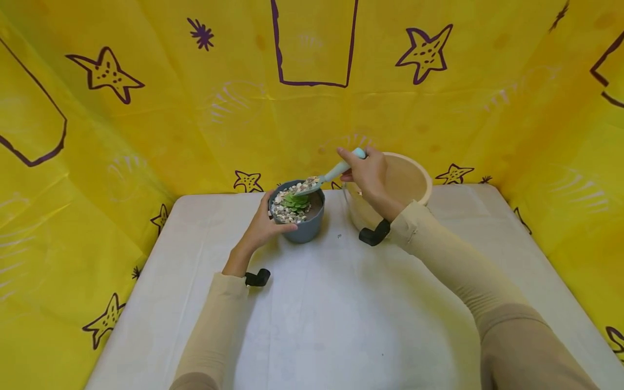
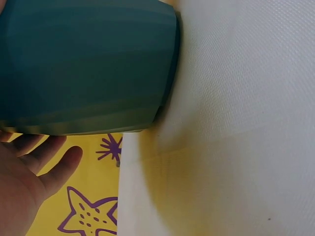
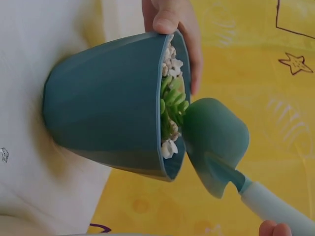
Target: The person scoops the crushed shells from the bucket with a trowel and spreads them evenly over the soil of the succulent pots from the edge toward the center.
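A blue-grey flower pot (image 1: 306,233) stands upright on the white table, also seen side-on in the right wrist view (image 3: 108,103). In it grows a green succulent (image 1: 295,203), with pale pebbles (image 1: 283,213) around part of it and a bare brownish patch on the right. My left hand (image 1: 260,230) holds the pot at its left side, thumb across the front near the rim. By its light-blue handle, my right hand (image 1: 371,172) grips a hand trowel (image 1: 336,172). Pebbles lie on the trowel's blade (image 3: 216,137), which is over the pot's rim beside the succulent.
Right of the pot is a large round tub (image 1: 425,187) with a pale rim, partly hidden behind my right hand and forearm. A yellow patterned sheet (image 1: 312,119) hangs behind and at both sides of the white table (image 1: 312,325). A small dark speck lies near the pot.
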### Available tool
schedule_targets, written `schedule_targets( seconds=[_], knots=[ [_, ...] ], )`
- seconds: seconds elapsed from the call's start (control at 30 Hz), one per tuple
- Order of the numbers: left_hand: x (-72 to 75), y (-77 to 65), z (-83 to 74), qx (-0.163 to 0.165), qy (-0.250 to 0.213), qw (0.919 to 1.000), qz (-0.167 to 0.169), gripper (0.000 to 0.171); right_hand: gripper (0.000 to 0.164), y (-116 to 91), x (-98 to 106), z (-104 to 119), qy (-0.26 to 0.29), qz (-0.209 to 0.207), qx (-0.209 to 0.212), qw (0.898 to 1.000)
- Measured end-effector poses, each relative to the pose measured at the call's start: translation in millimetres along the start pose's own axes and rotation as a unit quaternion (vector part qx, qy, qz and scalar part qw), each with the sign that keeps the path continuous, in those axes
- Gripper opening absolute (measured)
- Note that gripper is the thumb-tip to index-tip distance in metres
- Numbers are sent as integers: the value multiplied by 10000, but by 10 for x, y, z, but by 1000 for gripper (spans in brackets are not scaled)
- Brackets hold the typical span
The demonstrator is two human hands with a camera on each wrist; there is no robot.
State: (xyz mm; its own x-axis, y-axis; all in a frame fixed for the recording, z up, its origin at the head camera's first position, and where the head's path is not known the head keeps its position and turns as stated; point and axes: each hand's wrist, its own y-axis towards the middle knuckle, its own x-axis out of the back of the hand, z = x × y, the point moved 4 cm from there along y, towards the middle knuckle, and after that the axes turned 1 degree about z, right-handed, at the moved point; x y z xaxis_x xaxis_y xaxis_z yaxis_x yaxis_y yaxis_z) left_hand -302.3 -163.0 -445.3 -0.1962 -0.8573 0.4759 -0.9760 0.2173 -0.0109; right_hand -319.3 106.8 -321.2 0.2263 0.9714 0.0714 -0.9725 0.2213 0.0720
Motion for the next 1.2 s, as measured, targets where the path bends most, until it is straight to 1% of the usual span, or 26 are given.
schedule_targets(
  seconds=[0.2,0.53,0.73,0.83,0.9,1.0,1.1,1.2],
  knots=[
    [-11,5,13,51,-7,10000,-5,121,39,17,50,10,60,-10,41,10000],
    [-8,15,3,-25,-15,10000,38,120,40,28,87,21,82,-33,-2,10000],
    [21,33,16,-16,85,9997,245,121,37,28,59,-83,193,-88,-196,9996],
    [31,37,24,27,92,9992,386,121,36,17,29,-129,203,-122,-170,9996],
    [33,38,26,66,48,9991,415,120,35,3,2,-147,173,-101,-106,9997],
    [36,40,24,61,-61,9994,350,120,36,-18,-41,-163,128,-20,1,9999],
    [20,43,15,-51,-153,9995,256,120,39,-31,-65,-166,43,-13,101,9999],
    [-6,24,-8,-89,-107,9998,104,122,39,-30,-72,-157,-30,-59,164,9998]
  ],
)
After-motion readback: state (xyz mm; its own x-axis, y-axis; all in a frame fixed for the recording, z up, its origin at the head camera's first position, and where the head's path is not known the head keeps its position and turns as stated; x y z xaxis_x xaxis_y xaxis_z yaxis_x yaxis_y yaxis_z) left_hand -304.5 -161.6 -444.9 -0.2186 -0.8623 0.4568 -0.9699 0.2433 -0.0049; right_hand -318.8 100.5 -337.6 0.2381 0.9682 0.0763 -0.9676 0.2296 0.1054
